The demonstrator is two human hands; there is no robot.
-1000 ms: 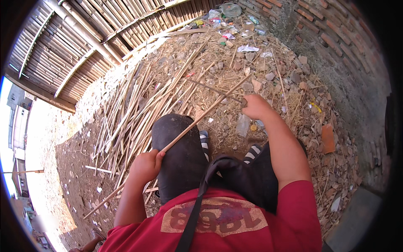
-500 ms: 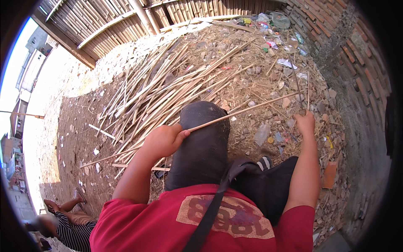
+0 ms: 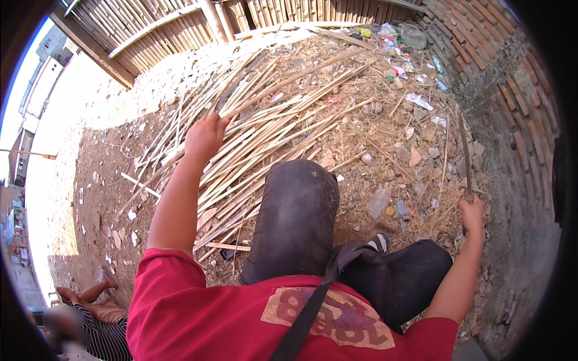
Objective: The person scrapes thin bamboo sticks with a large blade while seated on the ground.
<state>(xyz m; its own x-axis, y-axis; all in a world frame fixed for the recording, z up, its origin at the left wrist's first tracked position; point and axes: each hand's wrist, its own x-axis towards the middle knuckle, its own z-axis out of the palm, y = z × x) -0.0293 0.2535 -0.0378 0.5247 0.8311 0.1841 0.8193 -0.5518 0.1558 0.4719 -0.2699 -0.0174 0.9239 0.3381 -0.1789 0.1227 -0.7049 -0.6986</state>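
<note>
Dark, upside-down digits (image 3: 328, 318) stand on the red shirt's (image 3: 223, 316) tan panel (image 3: 271, 312).

This looks like an outdoor yard or rough plot beside buildings: bare brown earth (image 3: 99, 180) strewn with stones (image 3: 415, 157), dry straw (image 3: 439, 224) and scraps of litter (image 3: 419, 101), with a heap of pale sticks (image 3: 259, 144) lying straight on it. A slatted cane wall (image 3: 301, 13) closes the far side, a weathered brick wall (image 3: 506, 96) the right, and strong sunlight whitens the ground at left, where pale buildings (image 3: 43, 90) show.
</note>
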